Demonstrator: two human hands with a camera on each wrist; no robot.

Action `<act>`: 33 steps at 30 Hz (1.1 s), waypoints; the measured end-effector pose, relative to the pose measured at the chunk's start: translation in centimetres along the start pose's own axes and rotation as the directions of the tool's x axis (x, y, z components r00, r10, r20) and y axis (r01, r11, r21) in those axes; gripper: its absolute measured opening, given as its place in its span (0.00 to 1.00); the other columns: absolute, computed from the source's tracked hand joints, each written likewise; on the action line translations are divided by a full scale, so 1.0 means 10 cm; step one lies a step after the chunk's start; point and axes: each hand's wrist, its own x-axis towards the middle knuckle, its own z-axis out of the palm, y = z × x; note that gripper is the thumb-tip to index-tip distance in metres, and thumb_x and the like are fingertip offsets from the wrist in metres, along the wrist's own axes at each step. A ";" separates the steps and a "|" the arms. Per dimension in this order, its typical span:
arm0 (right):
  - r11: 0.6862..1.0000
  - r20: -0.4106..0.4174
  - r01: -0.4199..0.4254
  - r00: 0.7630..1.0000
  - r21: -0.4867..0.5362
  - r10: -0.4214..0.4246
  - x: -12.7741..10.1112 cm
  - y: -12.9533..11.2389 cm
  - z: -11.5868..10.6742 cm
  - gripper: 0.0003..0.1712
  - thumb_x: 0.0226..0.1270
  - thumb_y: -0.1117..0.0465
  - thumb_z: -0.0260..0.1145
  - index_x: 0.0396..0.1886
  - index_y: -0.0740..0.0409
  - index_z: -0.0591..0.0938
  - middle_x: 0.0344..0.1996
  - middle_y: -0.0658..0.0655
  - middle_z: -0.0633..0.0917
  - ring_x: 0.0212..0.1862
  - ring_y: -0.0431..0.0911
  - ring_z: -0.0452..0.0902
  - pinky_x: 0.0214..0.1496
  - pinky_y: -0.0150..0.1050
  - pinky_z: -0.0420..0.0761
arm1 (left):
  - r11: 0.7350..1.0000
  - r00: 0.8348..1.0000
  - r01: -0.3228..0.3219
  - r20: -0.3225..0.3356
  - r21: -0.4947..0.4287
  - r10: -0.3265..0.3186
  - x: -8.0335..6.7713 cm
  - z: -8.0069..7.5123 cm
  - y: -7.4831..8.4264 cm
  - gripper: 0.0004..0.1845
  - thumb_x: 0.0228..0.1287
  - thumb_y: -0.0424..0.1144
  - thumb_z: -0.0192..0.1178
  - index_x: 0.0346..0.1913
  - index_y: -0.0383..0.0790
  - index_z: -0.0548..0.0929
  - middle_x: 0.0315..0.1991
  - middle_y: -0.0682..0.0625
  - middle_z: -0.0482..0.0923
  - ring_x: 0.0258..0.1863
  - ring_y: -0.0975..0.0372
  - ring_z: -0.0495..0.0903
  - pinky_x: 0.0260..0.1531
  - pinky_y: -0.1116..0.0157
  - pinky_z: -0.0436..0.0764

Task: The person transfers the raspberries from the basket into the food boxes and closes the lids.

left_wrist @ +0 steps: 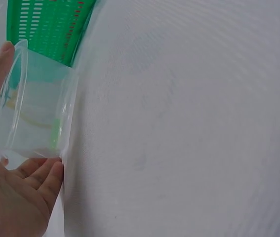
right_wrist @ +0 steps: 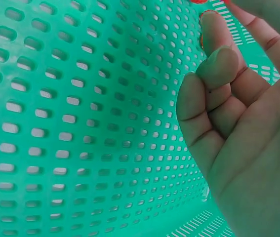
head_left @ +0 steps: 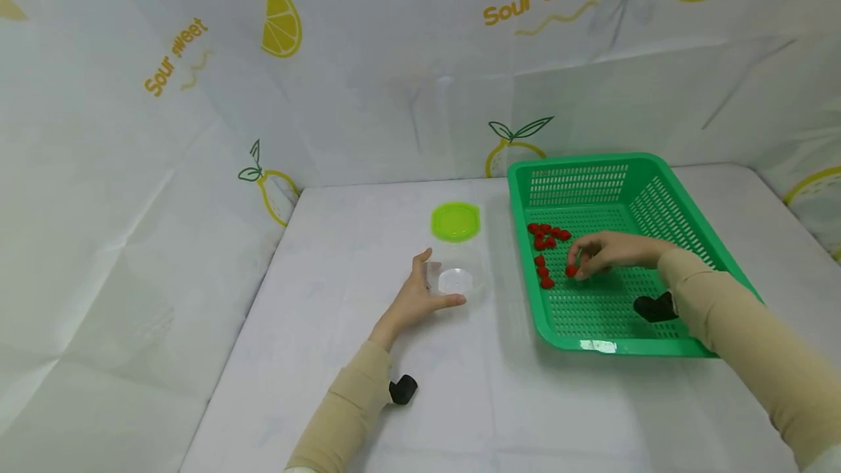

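My left hand (head_left: 415, 299) holds a clear plastic container (head_left: 456, 281) on the white table, thumb on one side and fingers on the other. In the left wrist view the container's transparent wall (left_wrist: 41, 106) shows between thumb and fingers. My right hand (head_left: 614, 250) is inside a green perforated basket (head_left: 536, 305), pinching one small red berry-like piece (head_left: 571, 271) between thumb and fingertips. Several similar red pieces (head_left: 540, 242) lie along the basket's left side. In the right wrist view the fingers (right_wrist: 219, 69) are curled, and the held piece is mostly hidden.
A bright green lid (head_left: 455, 222) lies on the table just beyond the container. The basket stands to the right of both. A white sheet with lemon prints (head_left: 394, 93) hangs behind and to the left of the table.
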 end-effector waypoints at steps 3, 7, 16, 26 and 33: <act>1.000 -0.014 0.014 1.000 -0.004 -0.014 -0.03 -0.01 -0.01 0.18 0.60 0.59 0.65 0.46 0.63 0.74 0.26 0.52 0.77 0.25 0.42 0.65 0.29 0.38 0.70 | 1.000 1.000 -0.001 0.014 0.015 0.001 0.01 0.00 0.02 0.63 0.38 0.63 0.71 0.73 0.52 0.41 0.67 0.49 0.63 0.68 0.53 0.61 0.66 0.50 0.62; 1.000 -0.030 0.023 0.999 -0.007 -0.023 -0.04 -0.05 -0.03 0.16 0.61 0.58 0.65 0.45 0.61 0.75 0.27 0.51 0.76 0.28 0.45 0.68 0.33 0.40 0.71 | 1.000 1.000 0.007 0.019 0.028 -0.007 0.02 -0.01 0.04 0.64 0.38 0.64 0.71 0.73 0.52 0.41 0.68 0.48 0.61 0.69 0.52 0.60 0.66 0.49 0.62; 0.998 -0.044 0.061 0.997 -0.023 -0.062 -0.07 -0.25 -0.13 0.17 0.62 0.59 0.64 0.47 0.63 0.74 0.27 0.54 0.77 0.33 0.50 0.72 0.39 0.42 0.74 | 1.000 1.000 -0.005 0.013 0.014 0.005 0.04 -0.04 0.04 0.63 0.38 0.63 0.71 0.73 0.51 0.41 0.68 0.46 0.61 0.69 0.51 0.59 0.66 0.50 0.62; 0.991 -0.072 0.136 0.988 0.007 -0.135 -0.07 -0.53 -0.04 0.16 0.62 0.59 0.64 0.46 0.62 0.74 0.26 0.51 0.74 0.32 0.43 0.72 0.36 0.38 0.74 | 1.000 1.000 0.006 0.028 -0.012 -0.006 0.01 -0.02 0.02 0.63 0.38 0.61 0.72 0.73 0.51 0.41 0.69 0.45 0.59 0.70 0.50 0.58 0.66 0.48 0.62; 0.980 -0.030 0.197 0.980 0.029 -0.197 0.06 -0.79 0.01 0.16 0.61 0.60 0.65 0.46 0.61 0.75 0.26 0.51 0.75 0.33 0.42 0.73 0.38 0.39 0.76 | 0.999 0.999 0.011 0.035 -0.038 -0.009 0.00 -0.03 0.03 0.63 0.38 0.60 0.73 0.72 0.52 0.42 0.68 0.46 0.60 0.69 0.51 0.60 0.66 0.49 0.62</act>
